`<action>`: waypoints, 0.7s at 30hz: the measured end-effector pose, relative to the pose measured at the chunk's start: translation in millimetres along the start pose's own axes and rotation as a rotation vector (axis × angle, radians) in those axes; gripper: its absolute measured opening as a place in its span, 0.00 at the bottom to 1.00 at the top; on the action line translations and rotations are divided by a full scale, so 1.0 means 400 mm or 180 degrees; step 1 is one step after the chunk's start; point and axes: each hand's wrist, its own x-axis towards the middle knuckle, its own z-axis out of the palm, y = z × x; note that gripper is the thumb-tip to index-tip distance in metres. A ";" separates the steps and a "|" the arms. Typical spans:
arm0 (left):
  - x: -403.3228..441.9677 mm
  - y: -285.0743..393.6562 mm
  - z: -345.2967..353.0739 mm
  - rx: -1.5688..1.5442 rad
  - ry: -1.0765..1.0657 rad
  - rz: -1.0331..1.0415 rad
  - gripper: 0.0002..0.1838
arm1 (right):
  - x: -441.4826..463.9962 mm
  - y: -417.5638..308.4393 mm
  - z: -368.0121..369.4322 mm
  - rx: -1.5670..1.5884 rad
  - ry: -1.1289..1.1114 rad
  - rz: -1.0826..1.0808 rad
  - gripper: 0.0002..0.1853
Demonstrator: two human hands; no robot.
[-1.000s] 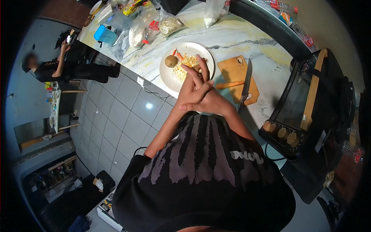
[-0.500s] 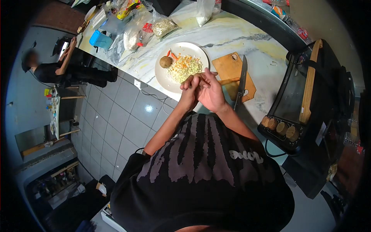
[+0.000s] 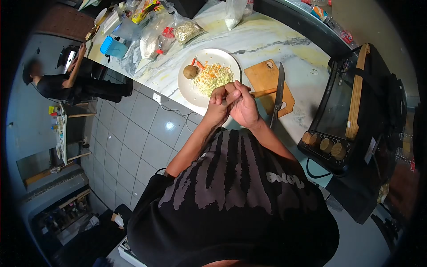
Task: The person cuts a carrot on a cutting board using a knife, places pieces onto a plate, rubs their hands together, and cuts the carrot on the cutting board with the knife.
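My left hand (image 3: pixel 217 109) and my right hand (image 3: pixel 245 110) are clasped in front of my chest, fingers folded over one another at the counter's edge. No object shows between them. Just beyond is a pale plate (image 3: pixel 184 91) with a heap of finely chopped vegetables (image 3: pixel 213 78), a round brown potato-like item (image 3: pixel 191 71) and red chillies (image 3: pixel 200 65). To the right, a wooden cutting board (image 3: pixel 258 73) carries a slim orange carrot-like piece (image 3: pixel 265 92). A knife (image 3: pixel 279 86) lies across the board, its handle toward me.
A black toaster oven (image 3: pixel 336 111) stands at the right. Along the back left of the marble counter (image 3: pixel 267 35) are plastic bags (image 3: pixel 189 31) and a blue container (image 3: pixel 113 47). A person in dark clothes (image 3: pixel 58 84) stands at the far left. A power cable (image 3: pixel 175 110) hangs below the edge.
My right fingers, spread and raised before, have folded down over my left hand. The plate, board and knife stay put. My view has shifted slightly.
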 end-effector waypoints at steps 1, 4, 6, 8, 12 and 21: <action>0.002 -0.003 -0.005 -0.0004 0.0002 0.0001 0.16 | 0.000 0.005 -0.005 0.0140 0.0008 -0.0034 0.25; 0.012 -0.022 -0.022 -0.0072 0.0225 -0.0019 0.12 | 0.001 0.004 -0.015 0.0353 0.0008 -0.0056 0.24; 0.018 -0.032 -0.030 -0.0259 0.0015 -0.0134 0.17 | 0.001 -0.004 -0.014 0.0431 -0.0004 -0.0045 0.23; 0.012 -0.075 -0.056 -0.0486 -0.0116 0.0048 0.23 | -0.003 -0.019 -0.006 0.0582 -0.0060 -0.0189 0.23; 0.014 -0.056 -0.016 0.0325 -0.0478 0.0694 0.39 | -0.002 -0.048 0.018 0.1058 0.0222 -0.0065 0.30; 0.006 -0.080 -0.055 0.1385 0.0858 0.0255 0.25 | 0.000 -0.030 -0.023 0.0843 -0.0080 -0.0089 0.31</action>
